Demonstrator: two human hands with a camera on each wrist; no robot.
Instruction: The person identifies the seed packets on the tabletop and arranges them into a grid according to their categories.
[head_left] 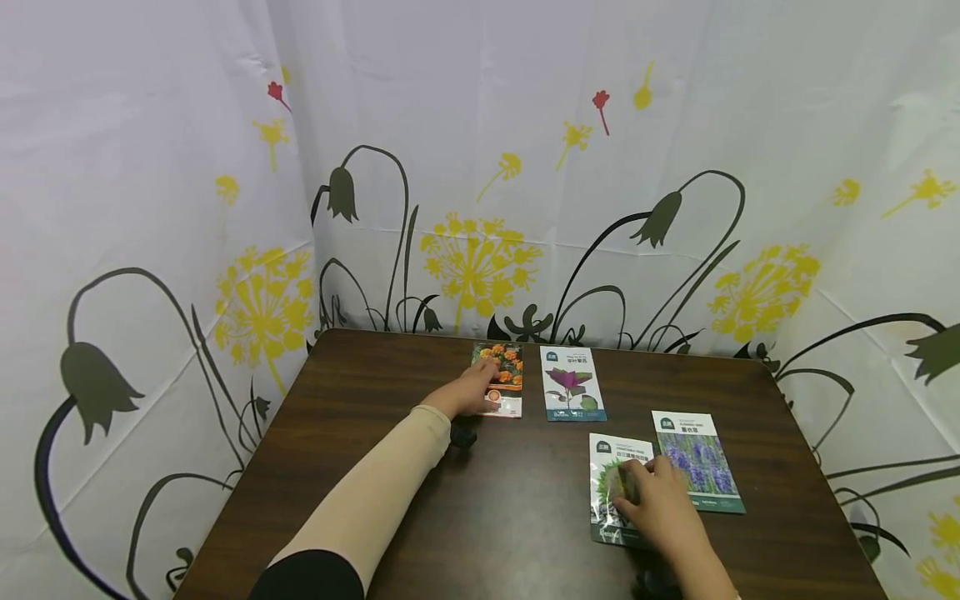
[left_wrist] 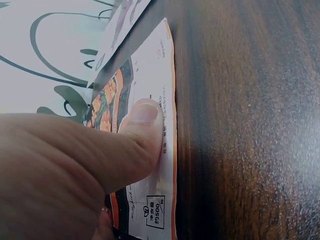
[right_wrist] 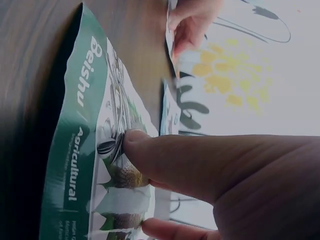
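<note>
My left hand [head_left: 472, 390] rests on an orange-flower seed packet [head_left: 512, 375] at the back of the table. In the left wrist view the thumb [left_wrist: 142, 127] lies bent on the packet's white lower part. At the front right, my right hand [head_left: 662, 504] touches a green-and-white seed packet [head_left: 604, 454] printed with striped sunflower seeds. The right wrist view has the thumb [right_wrist: 150, 147] on the packet's printed face, a finger touching it lower in that view. Both packets lie face up. Parts of their fronts are hidden under the hands.
A purple-flower seed packet [head_left: 572, 383] lies just right of the orange-flower one. Beside my right hand is a lavender seed packet [head_left: 699, 458], its left side close against the sunflower packet. A flower-printed curtain [head_left: 480, 167] hangs behind the brown wooden table [head_left: 495, 517].
</note>
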